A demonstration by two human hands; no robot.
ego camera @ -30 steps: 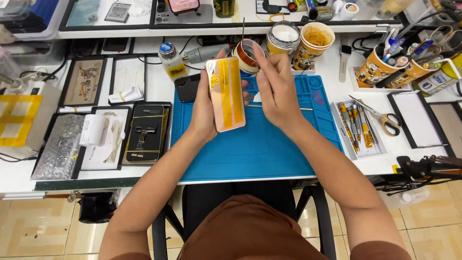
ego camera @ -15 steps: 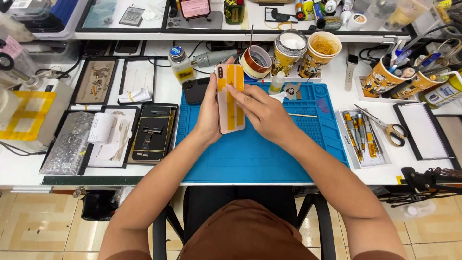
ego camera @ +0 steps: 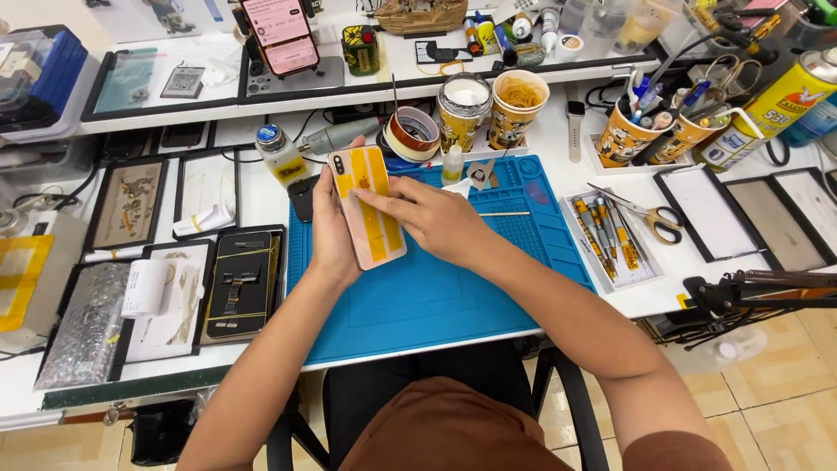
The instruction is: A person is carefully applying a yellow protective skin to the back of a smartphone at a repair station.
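My left hand (ego camera: 329, 234) holds a pale pink phone (ego camera: 367, 208) from behind, its back facing up, over the left part of a blue work mat (ego camera: 436, 296). Two yellow tape strips run lengthwise down the phone's back. My right hand (ego camera: 432, 218) lies across the phone from the right. Its fingers press flat on the strips near the middle. A roll of tape (ego camera: 412, 133) rests just beyond the phone at the mat's far edge.
Two paper cups (ego camera: 491, 109) stand behind the mat. Cups of tools (ego camera: 649, 131) and a yellow spray can (ego camera: 772, 105) are at the right, with scissors (ego camera: 649, 214) and screwdrivers in a tray. Trays with phone parts (ego camera: 240, 283) lie at the left. A shelf holds a lit phone (ego camera: 277, 35).
The phone has tilted slightly and sits lower over the mat. My right hand's fingers have slid along the yellow strips toward the phone's middle.
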